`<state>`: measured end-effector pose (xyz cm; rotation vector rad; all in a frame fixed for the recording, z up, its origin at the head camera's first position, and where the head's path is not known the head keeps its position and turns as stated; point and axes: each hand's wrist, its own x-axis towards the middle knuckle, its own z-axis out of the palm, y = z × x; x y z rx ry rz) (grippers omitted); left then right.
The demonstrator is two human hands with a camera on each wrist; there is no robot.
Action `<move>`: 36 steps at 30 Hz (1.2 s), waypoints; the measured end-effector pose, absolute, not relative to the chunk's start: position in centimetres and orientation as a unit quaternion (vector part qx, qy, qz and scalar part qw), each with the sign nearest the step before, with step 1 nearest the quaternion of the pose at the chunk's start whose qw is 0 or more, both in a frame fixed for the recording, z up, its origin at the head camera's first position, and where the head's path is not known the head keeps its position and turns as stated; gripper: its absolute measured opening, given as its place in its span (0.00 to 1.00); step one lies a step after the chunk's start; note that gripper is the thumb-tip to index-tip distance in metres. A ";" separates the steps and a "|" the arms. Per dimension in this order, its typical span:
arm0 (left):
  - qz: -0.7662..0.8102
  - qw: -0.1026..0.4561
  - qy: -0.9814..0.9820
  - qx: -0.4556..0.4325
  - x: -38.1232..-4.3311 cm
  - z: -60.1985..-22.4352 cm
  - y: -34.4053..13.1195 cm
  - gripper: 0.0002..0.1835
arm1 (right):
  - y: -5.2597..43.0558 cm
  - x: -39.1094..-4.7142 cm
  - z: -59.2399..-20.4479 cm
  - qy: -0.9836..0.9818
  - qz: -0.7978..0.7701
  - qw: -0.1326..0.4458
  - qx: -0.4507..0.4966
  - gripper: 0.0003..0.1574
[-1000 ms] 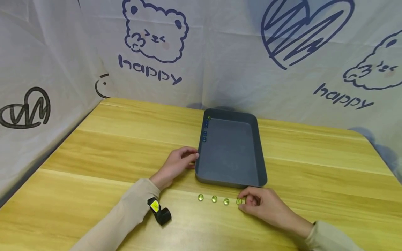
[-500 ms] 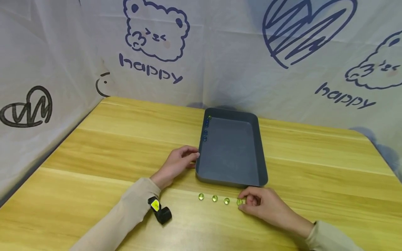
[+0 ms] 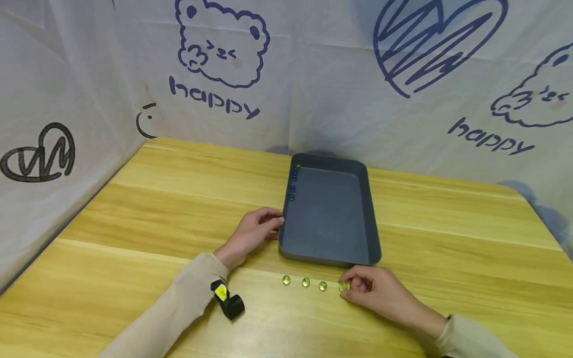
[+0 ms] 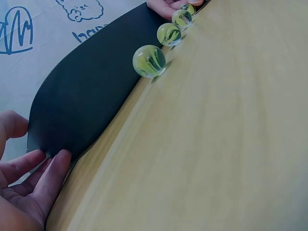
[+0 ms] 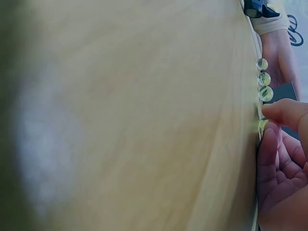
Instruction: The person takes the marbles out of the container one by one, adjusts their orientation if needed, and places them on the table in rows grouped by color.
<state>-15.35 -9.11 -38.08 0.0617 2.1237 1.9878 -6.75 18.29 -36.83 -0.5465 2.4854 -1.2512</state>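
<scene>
While my right hand (image 3: 380, 291) has its thumb and index fingertip pinched round a yellow-green swirl glass marble (image 3: 342, 286), my left hand (image 3: 252, 231) just rests its loosely bent fingers against the left side of the dark grey tray (image 3: 327, 214), not really gripping it. That pinched marble is at the right end of a row, just beside the tray's near edge; honestly can't tell if it's touching the worktop (image 3: 447, 223). The other three swirl marbles (image 3: 306, 282) lie spaced out to its left. Inside the tray I've got some blue marbles (image 3: 293, 189) along the left wall, plus one yellow-green marble (image 3: 298, 167) by the far left corner. White cloth (image 3: 322, 99) with "happy" doodles hangs behind.
</scene>
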 end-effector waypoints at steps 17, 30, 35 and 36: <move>0.675 0.115 0.728 0.019 -15.4 -38.0 -9.0 0.16 | 18.1 -6.8 -36.9 0.866 -0.432 0.153 -0.199 0.12; 0.679 0.114 0.725 0.017 -15.2 -38.1 -9.1 0.16 | 18.4 -6.8 -37.0 0.857 -0.445 0.168 -0.197 0.14; 0.679 0.113 0.725 0.019 -15.2 -38.0 -9.1 0.16 | 18.6 -6.9 -36.8 0.859 -0.443 0.171 -0.191 0.16; 0.679 0.113 0.725 0.019 -15.2 -38.0 -9.1 0.16 | 18.6 -6.9 -36.8 0.858 -0.444 0.172 -0.192 0.16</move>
